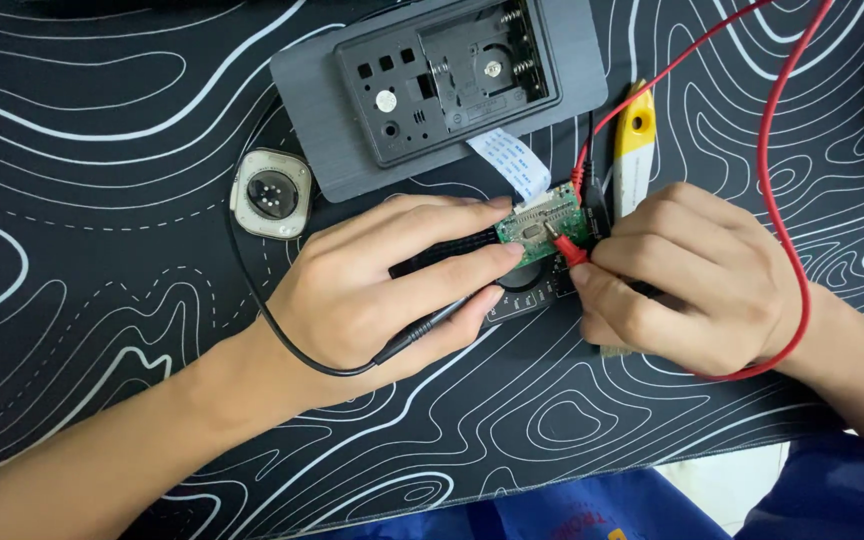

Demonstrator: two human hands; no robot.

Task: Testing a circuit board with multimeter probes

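Patterned black mat [102,150] under grey casing [322,110], watch body [271,193].

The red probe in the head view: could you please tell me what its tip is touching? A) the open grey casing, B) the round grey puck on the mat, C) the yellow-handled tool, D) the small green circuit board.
D: the right hand presses the red probe onto the green circuit board, which the left hand steadies.

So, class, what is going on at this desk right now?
A person's left hand steadies a small green circuit board and holds a black probe. The right hand presses a red probe tip onto the board. An opened grey plastic case lies behind on the black patterned mat.
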